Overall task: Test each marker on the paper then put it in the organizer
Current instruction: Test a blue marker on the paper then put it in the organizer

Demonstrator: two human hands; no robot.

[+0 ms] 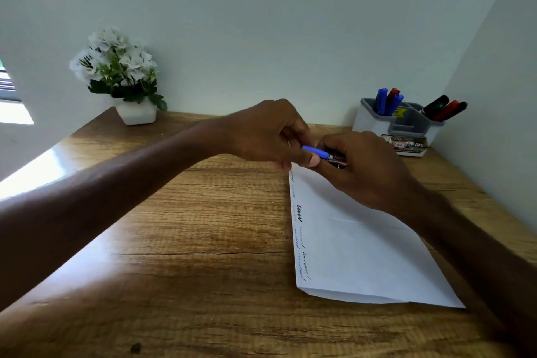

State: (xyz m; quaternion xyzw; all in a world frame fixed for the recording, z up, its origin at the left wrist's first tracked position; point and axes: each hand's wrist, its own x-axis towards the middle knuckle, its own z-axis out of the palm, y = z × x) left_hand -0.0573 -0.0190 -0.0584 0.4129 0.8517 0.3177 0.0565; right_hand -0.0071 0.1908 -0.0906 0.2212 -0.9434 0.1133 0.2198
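Note:
A blue-capped marker [322, 152] is held level above the far end of the white paper [360, 256]. My left hand [267, 134] pinches its blue cap; my right hand [366, 168] grips its barrel. Whether the cap is on or partly off I cannot tell. Several scribbled test lines run along the paper's left edge. The grey and white organizer [374, 122] stands at the back right, with blue and red markers [388, 102] upright in its left cell and black and red markers [444, 110] leaning in its right cell.
A white pot of white flowers [136, 113] stands at the back left against the wall. A marker package [409, 145] lies in front of the organizer. The wooden desk [189, 227] meets walls at the back and right.

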